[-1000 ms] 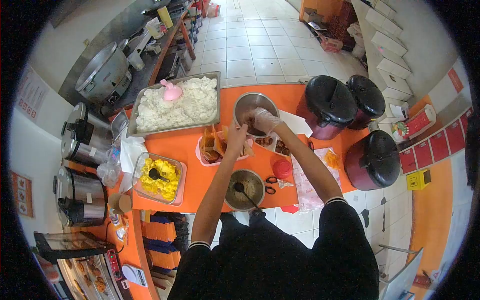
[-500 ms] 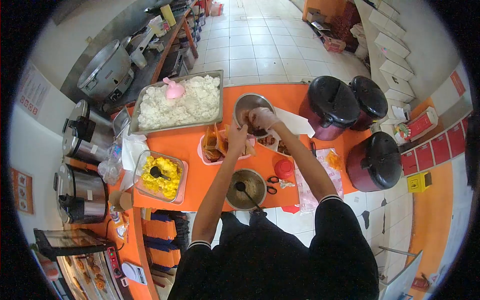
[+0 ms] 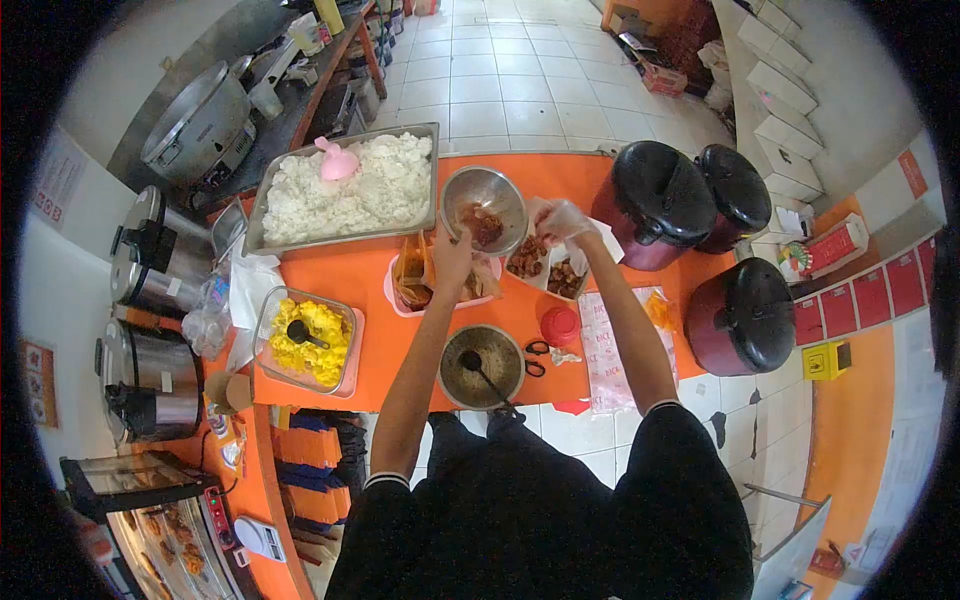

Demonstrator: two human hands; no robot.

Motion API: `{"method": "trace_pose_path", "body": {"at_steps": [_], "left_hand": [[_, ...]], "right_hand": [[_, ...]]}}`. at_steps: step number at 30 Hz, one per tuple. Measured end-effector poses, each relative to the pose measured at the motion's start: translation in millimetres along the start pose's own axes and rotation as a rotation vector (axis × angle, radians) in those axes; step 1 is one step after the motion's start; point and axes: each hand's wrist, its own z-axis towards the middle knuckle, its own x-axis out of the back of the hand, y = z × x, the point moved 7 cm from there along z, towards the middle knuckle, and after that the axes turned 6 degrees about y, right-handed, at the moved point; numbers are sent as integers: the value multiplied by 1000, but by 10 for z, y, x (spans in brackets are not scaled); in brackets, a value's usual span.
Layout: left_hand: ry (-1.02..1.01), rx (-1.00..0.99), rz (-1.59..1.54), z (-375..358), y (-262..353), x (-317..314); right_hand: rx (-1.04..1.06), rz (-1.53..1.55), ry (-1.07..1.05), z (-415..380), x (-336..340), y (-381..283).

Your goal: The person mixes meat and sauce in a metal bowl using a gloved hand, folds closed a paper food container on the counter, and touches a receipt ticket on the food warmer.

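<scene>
My left hand (image 3: 453, 258) grips the near left rim of a metal bowl (image 3: 508, 193) that holds some reddish-brown sauce or meat. A clear plastic glove covers my right hand (image 3: 565, 222), just right of the bowl and over the back of a white divided tray (image 3: 553, 256). Its fingers look drawn together, and what they hold is hidden. Brown meat pieces (image 3: 565, 280) lie in the tray's compartments. Under my left forearm is a pink basket (image 3: 397, 301) with brown paper packets (image 3: 412, 272). Closer to me stands a second metal bowl (image 3: 452, 387) with a black ladle (image 3: 486, 375).
A large rice pan (image 3: 436, 180) with a pink scoop (image 3: 338, 162) stands back left. A glass dish (image 3: 262, 335) of yellow food (image 3: 320, 350) is left. Scissors (image 3: 536, 358), a red container (image 3: 560, 326) and printed paper (image 3: 608, 350) lie right, before dark lidded pots (image 3: 665, 195).
My right hand has come out of the metal bowl and moved right, over the white tray. My left hand now holds the bowl's rim, and the bowl's contents show. The camera view has shifted slightly.
</scene>
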Motion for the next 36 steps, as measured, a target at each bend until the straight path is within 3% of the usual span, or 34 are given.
{"method": "trace_pose_path", "body": {"at_steps": [3,4,8,9,11,16,20,25,29,32,35,36], "left_hand": [[-2,-43,75,236,-377,88],[-1,-71,110,259,-408,104],[5,-35,85,194,-332,113],[10,-64,125,214,-328,119],[16,-90,163,257,-366,137],[-14,-195,193,262,-292,106],[-37,-197,210,254,-225,118],[-25,105,48,51,-28,63],[-28,-83,229,237,-188,114],[-37,-48,192,256,-236,93],[-99,-192,211,200,-124,12],[-89,-66,179,124,-93,-19]], "right_hand": [[-40,-83,63,267,-165,761],[0,-422,28,264,-231,775],[41,-96,123,622,-413,1427],[236,-503,51,770,-504,1464],[431,-908,-29,770,-642,1444],[189,-781,296,354,-329,706],[74,-743,288,194,-295,435],[-34,-677,315,162,-240,523],[168,-558,223,423,-348,985],[54,-491,147,358,-352,1019],[-16,-191,246,49,-194,695],[4,-53,314,-149,-135,449]]}}
